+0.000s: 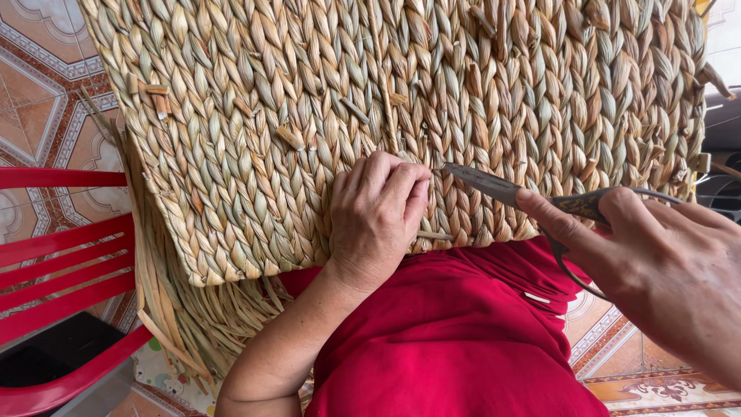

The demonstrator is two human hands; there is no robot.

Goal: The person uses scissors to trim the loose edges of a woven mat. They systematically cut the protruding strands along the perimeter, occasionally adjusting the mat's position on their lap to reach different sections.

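A large woven mat of braided pale straw (255,116) lies over my lap and fills the upper view. My left hand (377,212) rests on its near edge, fingers curled and pinching a short straw end. My right hand (664,262) grips a pair of metal scissors (494,185), whose blades point left toward my left fingertips and nearly touch them. Several cut straw stubs stick out of the weave.
Red cloth (455,340) covers my lap below the mat. A red plastic chair (62,262) stands at the left. Loose straw strands (177,309) hang from the mat's left edge. Patterned floor tiles (38,100) show around it.
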